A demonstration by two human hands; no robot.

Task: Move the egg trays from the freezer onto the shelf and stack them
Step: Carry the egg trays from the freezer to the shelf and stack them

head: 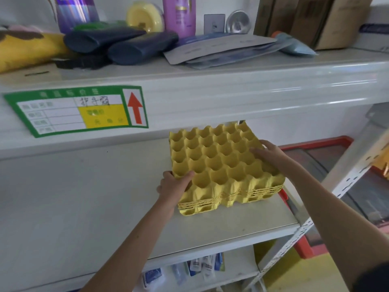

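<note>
Left of centre, the left hand [175, 183] pinches the near-left corner of the top egg tray [223, 161], thumb in a cup, fingers under the rim. The tray rests on the yellow stack [231, 197] at centre frame, on the white shelf [84, 197]. To seat it well, align the corners and press evenly. At right, the right hand [266, 153] lies flat on the tray's right side, its grip released, forearm extended.

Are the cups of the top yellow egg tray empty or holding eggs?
Empty. Every visible cup in the top egg tray shows only bare yellow hollow, apart from those covered by the hands.
</note>
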